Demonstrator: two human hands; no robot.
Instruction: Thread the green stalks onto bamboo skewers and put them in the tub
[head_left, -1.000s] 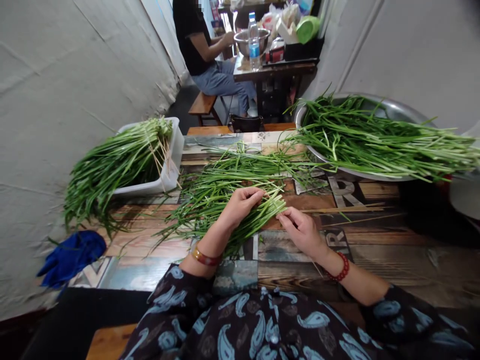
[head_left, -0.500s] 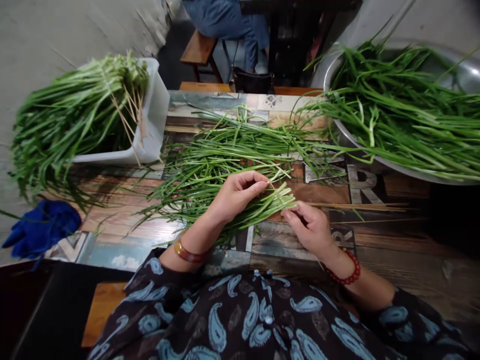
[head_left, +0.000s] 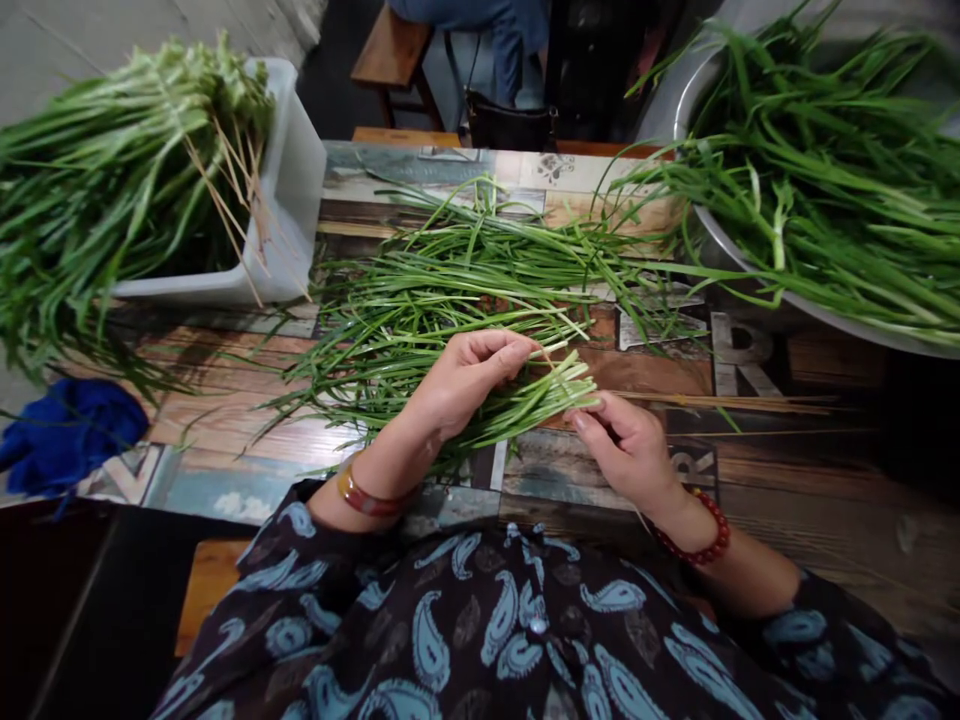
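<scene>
A bunch of garlic chives (head_left: pixel 517 410) lies on the table in front of me, its pale cut ends pointing right. My left hand (head_left: pixel 480 375) is closed above these ends, thumb and forefinger pinching what looks like the tip of a thin bamboo skewer (head_left: pixel 547 356). My right hand (head_left: pixel 630 450) is closed in a pinch at the near side of the cut ends. A thin stick shows below its palm, apparently the same skewer; its middle is hidden among the stems. More loose chives (head_left: pixel 465 265) are spread behind the bunch.
At the left, a white plastic bin (head_left: pixel 292 190) holds skewered chives with sticks poking out. A metal basin (head_left: pixel 701 220) heaped with chives stands at the right. Several loose skewers (head_left: pixel 750 402) lie right of my hands. Blue gloves (head_left: pixel 75 435) lie far left. A person sits beyond the table.
The camera view has shifted slightly, looking lower. Both hands keep their pinches at the cut ends with hardly any movement.
</scene>
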